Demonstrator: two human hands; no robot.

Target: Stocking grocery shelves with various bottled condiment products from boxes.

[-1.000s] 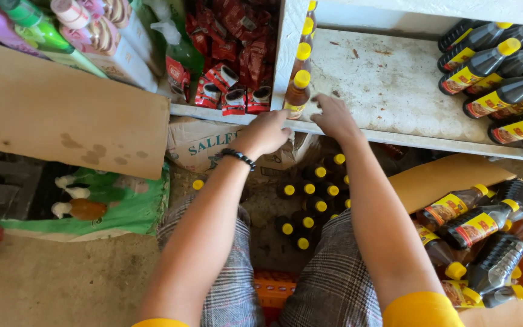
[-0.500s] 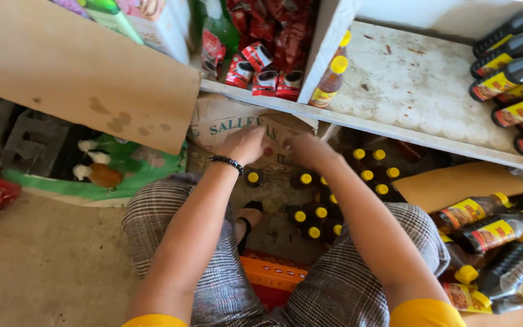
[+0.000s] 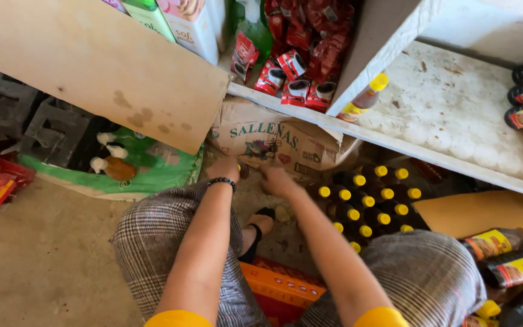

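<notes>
A person crouches in front of a low white shelf (image 3: 455,121), seen from above. The left hand (image 3: 225,169), with a dark beaded bracelet at the wrist, and the right hand (image 3: 276,180) meet low down at the near edge of a worn cardboard box (image 3: 273,142) tucked under the shelf. Something small and dark sits between the hands; whether either hand is closed on it cannot be told. Just right of the right hand stands a tight cluster of dark yellow-capped bottles (image 3: 364,203) on the floor, upright and packed together, within easy reach. One like bottle (image 3: 364,100) lies on the shelf's left edge against a white divider, and more lie stacked at its far right edge. Red packets (image 3: 298,72) fill the neighbouring compartment. A stained cardboard flap (image 3: 92,66) juts out at upper left. The floor (image 3: 37,260) is bare, dusty concrete, with an orange crate (image 3: 276,287) between the knees
</notes>
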